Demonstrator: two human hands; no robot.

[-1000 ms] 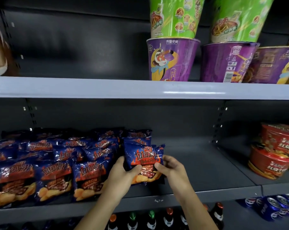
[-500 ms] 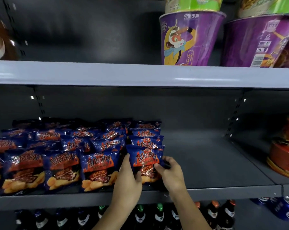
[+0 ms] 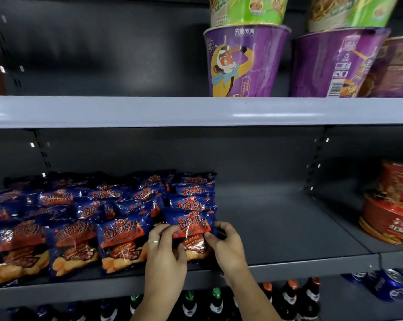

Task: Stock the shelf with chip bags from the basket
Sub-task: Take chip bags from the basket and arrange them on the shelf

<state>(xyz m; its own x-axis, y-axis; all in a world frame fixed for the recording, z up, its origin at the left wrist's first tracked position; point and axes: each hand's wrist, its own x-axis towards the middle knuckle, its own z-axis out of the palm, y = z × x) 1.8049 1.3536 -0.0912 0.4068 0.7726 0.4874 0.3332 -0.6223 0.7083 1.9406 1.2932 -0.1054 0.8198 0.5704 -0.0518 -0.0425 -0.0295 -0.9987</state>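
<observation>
I grip the chip bag (image 3: 191, 228) with both hands: my left hand (image 3: 164, 253) pinches its left edge, my right hand (image 3: 228, 246) its right edge, each equally near. It stands at the front of the shelf (image 3: 288, 228), straight ahead of my wrists, long axis upright and leaning back (printed face toward me), just beside the stocked bags (image 3: 124, 242) on its left.

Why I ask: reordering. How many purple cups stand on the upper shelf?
3 purple cups: the cartoon cup left, the barcode cup middle, the cut-off cup at the right edge. Others may hide behind.
</observation>
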